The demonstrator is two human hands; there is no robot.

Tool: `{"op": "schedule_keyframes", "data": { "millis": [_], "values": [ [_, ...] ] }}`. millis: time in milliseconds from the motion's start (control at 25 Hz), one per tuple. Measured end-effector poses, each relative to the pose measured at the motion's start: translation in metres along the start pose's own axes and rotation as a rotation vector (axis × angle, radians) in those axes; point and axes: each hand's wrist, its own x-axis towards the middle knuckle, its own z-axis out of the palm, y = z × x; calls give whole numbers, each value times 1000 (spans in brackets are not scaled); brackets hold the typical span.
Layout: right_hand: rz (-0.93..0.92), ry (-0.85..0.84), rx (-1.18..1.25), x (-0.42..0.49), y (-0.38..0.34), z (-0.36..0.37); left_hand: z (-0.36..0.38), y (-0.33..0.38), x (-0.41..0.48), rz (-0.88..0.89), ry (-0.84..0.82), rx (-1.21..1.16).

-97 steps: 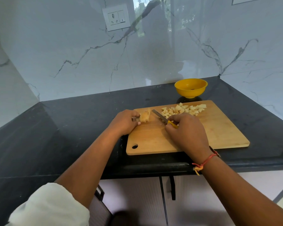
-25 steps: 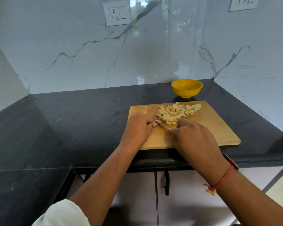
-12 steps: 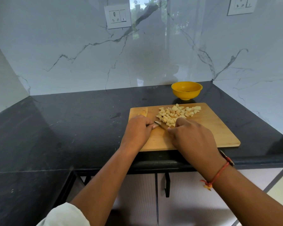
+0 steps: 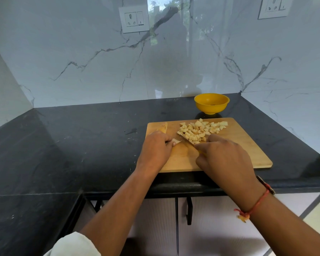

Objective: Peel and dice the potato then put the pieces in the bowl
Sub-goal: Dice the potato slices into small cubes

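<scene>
Left hand: we curl our left hand (image 4: 155, 150) knuckles-up on the near-left part of the board, its fingertips pinching a small pale potato piece (image 4: 175, 141) down on the wood.
Right hand: our right hand (image 4: 225, 159) is wrapped round the handle of the knife (image 4: 187, 142); only a sliver of yellow handle shows under the fingers.
Knife: the blade points away and to the left, just right of the pinched piece, with its tip at the near edge of the pile.
Hands together: close but apart, with the blade between them.
Diced potato: a pile of pale cubes (image 4: 201, 131) lies on the far half of the board, spreading right.
Leftover slice: one strip of potato (image 4: 163, 127) lies at the board's far-left corner, just beyond our left knuckles.
Board: the wooden cutting board (image 4: 238, 150) sits on the dark counter (image 4: 81, 145), near its front edge.
Bowl: a yellow bowl (image 4: 211, 108) stands upright just beyond the board's far edge; we cannot make out the dark speck inside.
Wrist: a red thread (image 4: 255, 207) circles our right wrist.
Wall: white marble with two sockets (image 4: 134, 19).
</scene>
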Motion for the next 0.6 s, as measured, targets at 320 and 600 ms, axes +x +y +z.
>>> {"op": "schedule_keyframes", "data": {
  "millis": [320,600],
  "values": [
    [91,-75,241,19,-12,7,1,-3,0,-19,-23,18],
    [85,-208,260,33,-16,7,-1,-3,1,-13,-44,4]
  ]
}}
